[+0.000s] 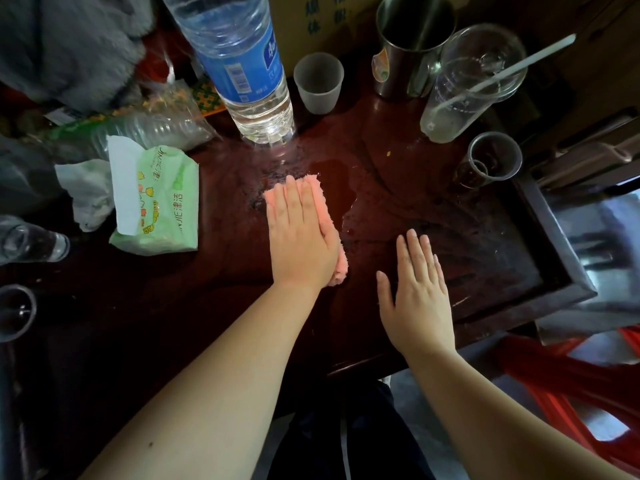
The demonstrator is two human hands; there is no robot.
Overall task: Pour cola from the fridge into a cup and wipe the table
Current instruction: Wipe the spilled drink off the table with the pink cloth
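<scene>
One pink cloth point(315, 192), one tissue pack point(159, 199), one upright water bottle point(242, 64), one steel cup point(408, 46), one frosted plastic cup point(318, 83).

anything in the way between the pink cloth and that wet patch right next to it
Nothing visible. The left hand presses the pink fluffy cloth flat, and the wet patch on the dark red wooden table starts right at its edge.

cloth point(317, 192) on table point(221, 278); bottle point(242, 64) behind
</scene>
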